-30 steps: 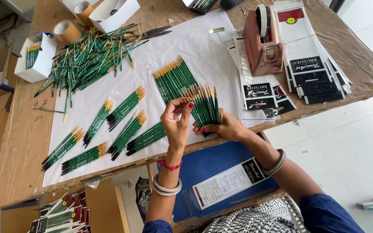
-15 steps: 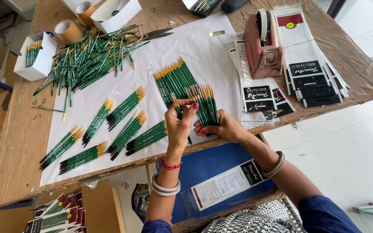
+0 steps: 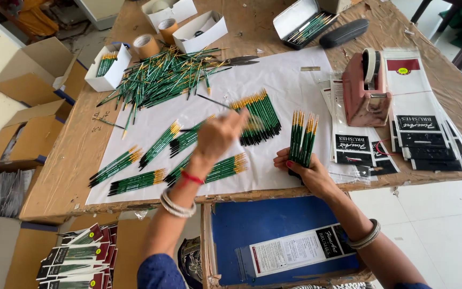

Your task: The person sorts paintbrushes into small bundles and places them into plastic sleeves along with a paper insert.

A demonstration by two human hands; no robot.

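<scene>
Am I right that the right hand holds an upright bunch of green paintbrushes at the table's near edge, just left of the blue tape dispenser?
Not quite: the tape dispenser is pink, not blue. The head view shows the right hand gripping the upright bunch of green paintbrushes at the table's near edge, left of that dispenser. The blurred left hand is raised over the brush bundles on the white sheet.

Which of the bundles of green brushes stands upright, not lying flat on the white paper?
The bundle held in the right hand, near the table's front edge. It points up from the fist, while the other bundles, such as the row beside it, lie flat.
</scene>
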